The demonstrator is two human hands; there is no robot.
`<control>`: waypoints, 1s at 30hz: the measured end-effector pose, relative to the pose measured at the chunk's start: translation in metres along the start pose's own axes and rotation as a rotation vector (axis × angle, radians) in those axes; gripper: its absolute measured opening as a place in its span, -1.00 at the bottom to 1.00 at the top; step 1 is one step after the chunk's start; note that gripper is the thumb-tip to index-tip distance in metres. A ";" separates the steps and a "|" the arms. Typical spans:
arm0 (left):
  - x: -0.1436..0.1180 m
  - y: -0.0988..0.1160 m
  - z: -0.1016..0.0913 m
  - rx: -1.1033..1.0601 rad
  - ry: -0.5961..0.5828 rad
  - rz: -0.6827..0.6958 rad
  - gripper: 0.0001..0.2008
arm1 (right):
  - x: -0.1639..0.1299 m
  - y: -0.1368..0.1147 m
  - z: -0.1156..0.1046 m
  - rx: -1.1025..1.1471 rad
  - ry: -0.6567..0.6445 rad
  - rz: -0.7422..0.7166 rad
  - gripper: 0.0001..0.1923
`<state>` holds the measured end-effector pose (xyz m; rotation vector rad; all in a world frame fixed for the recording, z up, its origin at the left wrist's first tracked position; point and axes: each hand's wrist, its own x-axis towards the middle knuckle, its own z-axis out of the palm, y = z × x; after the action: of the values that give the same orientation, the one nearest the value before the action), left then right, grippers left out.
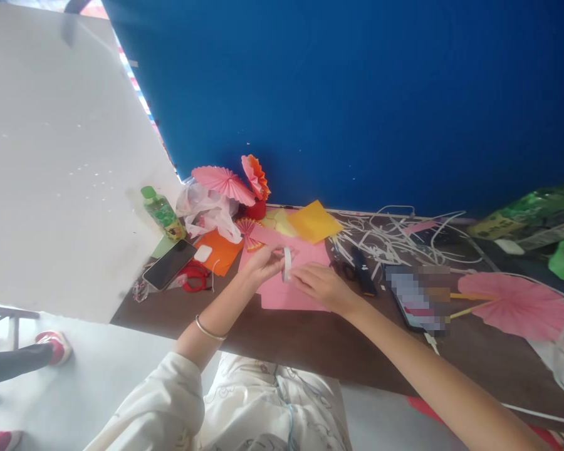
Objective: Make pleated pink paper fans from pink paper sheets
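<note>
A white tape roll [287, 263] stands on edge above the pink paper sheet [286, 275], pinched by the left hand [262, 265]; the right hand [320, 285] touches it with loosely curled fingers, resting on the sheet. A yellow sheet [314, 222] lies just beyond.

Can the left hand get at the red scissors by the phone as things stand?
Probably yes. The red scissors lie in the open on the table beside the phone, left of the left hand, with nothing between them. But that hand is holding the tape roll with the right hand.
</note>
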<state>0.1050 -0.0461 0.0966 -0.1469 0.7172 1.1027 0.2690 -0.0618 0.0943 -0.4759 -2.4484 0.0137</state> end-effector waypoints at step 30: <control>-0.012 -0.006 -0.020 0.412 -0.419 0.338 -0.61 | 0.001 -0.002 -0.017 0.106 0.136 0.276 -0.83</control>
<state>0.0976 -0.0670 0.0866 0.5597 0.5847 1.2288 0.2779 -0.0649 0.1088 -0.7383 -2.2203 0.2179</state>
